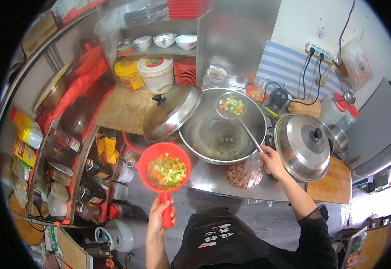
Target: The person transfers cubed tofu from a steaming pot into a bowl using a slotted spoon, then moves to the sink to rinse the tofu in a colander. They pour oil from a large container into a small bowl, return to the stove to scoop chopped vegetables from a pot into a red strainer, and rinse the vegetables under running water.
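Observation:
My left hand grips the handle of a red plastic ladle, whose bowl holds diced vegetables in green, orange and pale cubes. My right hand holds the metal handle of a round skimmer. Its head, with more diced vegetables, is over the far part of a large metal wok. Liquid with some green cubes lies in the wok. A plastic bag of what looks like minced meat rests on the steel counter, close in front of the wok.
A domed lid leans against the wok's left side; a lidded pan stands right, near a wooden board. Shelves with bottles are at left. White bowls, tubs and a power strip are beyond.

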`<move>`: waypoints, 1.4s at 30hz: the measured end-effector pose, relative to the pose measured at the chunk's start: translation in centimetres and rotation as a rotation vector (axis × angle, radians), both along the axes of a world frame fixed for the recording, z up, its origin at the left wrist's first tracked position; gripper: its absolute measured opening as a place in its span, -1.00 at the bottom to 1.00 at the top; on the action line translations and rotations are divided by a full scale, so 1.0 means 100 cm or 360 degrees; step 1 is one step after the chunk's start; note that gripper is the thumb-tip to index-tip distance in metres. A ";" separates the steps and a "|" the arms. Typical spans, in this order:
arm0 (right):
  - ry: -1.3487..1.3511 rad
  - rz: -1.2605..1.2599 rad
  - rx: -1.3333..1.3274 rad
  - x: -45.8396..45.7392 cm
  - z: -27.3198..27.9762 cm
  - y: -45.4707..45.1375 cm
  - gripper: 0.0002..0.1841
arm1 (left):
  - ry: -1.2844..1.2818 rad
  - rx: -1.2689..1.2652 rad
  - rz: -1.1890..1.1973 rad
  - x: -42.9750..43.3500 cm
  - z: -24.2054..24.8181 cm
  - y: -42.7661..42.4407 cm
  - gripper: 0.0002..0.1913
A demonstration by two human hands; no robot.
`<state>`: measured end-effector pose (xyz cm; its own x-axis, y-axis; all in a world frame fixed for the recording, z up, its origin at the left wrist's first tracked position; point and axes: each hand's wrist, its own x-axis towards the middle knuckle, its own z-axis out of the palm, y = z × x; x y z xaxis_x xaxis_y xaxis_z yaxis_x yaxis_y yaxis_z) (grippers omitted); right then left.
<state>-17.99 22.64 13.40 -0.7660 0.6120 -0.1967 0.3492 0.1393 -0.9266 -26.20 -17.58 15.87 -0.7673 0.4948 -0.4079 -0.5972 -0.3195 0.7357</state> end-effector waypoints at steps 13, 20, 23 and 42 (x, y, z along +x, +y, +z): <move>0.0137 0.0257 0.1181 0.088 0.088 -0.050 -0.54 | 0.0009 0.0029 -0.0367 -0.051 0.041 0.117 -0.79; 0.0090 0.0361 0.1670 0.106 0.059 -0.077 -0.48 | -0.0056 0.0159 -0.0246 -0.047 0.032 0.136 -0.80; 0.0196 0.0211 0.1527 0.102 0.065 -0.059 -0.48 | -0.0090 0.0215 -0.0229 -0.047 0.032 0.117 -0.80; -0.0523 0.0468 -0.0094 -0.014 0.008 0.042 -0.54 | 0.0012 0.0082 0.0029 -0.004 -0.013 -0.035 -0.65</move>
